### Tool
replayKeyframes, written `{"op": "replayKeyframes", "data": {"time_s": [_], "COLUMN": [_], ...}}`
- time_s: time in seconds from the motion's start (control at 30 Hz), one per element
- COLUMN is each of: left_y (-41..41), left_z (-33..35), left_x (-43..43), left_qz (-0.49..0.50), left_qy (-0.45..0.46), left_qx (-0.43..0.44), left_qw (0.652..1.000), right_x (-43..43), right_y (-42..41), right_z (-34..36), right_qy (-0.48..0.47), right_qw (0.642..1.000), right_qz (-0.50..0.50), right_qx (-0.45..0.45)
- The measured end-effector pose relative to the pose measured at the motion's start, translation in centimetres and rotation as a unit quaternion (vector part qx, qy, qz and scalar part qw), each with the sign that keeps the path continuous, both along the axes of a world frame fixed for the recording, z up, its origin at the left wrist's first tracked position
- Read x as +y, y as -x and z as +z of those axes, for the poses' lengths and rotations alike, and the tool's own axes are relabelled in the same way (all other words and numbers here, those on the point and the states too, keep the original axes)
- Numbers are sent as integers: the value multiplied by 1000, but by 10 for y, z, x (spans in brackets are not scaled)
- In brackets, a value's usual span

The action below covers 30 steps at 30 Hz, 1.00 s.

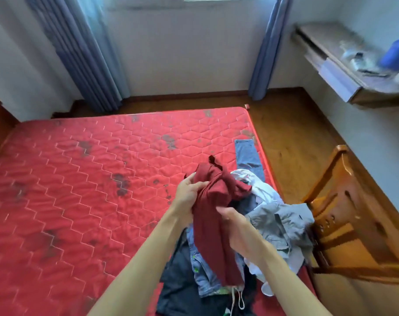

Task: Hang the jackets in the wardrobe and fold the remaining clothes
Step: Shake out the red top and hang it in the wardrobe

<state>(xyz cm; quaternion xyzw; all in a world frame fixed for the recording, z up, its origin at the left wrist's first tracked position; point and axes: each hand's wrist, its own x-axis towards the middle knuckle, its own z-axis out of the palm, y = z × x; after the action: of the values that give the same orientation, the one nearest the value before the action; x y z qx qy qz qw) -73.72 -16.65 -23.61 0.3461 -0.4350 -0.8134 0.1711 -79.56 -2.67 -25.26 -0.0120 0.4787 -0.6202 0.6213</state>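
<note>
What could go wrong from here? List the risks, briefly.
1. The red garment is bunched in the left hand and right hand; folded so, it may crease.
2. The clothes pile lies at the mattress edge; pieces could slide off.
3. Its dark marks might soil clothes laid flat.

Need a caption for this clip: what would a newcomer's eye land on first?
The stained red quilted mattress fills the left and centre. At its right edge the left hand and right hand grip a bunched dark red garment above a heap of clothes. A wooden chair stands right of it.
</note>
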Motion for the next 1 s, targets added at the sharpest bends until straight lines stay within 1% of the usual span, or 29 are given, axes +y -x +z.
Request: {"op": "replayKeyframes", "data": {"time_s": [0.1,0.17,0.23,0.27,0.3,0.37,0.4,0.47,0.63,0.77,0.87,0.93,1.0], "left_y": [-25,-43,-62,-71,-80,-98,-107,-126,-161,-183,-200,-209,-217], "left_z": [35,57,80,90,100,115,119,123,126,134,143,150,157], "left_x": [17,29,42,49,55,61,61,57,41,21,1,-11,-21], "left_qz": [-17,-28,-43,-44,-34,10,39,101,232,318,369,397,408], "left_qy": [27,38,59,72,85,126,153,189,181,183,184,179,165], "left_qx": [39,57,62,56,44,1,-26,-75,-112,-104,-75,-59,-43], "left_qw": [999,997,995,995,995,992,987,974,949,924,908,898,897], "right_x": [16,23,25,25,24,27,28,32,41,41,44,49,54], "right_y": [5,6,-1,-5,-8,-13,-13,-9,9,27,48,63,81], "right_z": [-9,-16,-15,-14,-8,6,10,19,51,81,99,107,110], "right_qy": [-51,-65,-28,-4,11,50,61,67,93,171,176,181,189], "right_qw": [995,990,976,969,965,969,976,980,987,975,967,959,950], "right_qz": [-43,-60,-99,-121,-147,-174,-166,-162,-130,-140,-168,-206,-241], "right_qx": [-68,-110,-190,-216,-216,-166,-130,-91,-20,17,76,72,63]}}
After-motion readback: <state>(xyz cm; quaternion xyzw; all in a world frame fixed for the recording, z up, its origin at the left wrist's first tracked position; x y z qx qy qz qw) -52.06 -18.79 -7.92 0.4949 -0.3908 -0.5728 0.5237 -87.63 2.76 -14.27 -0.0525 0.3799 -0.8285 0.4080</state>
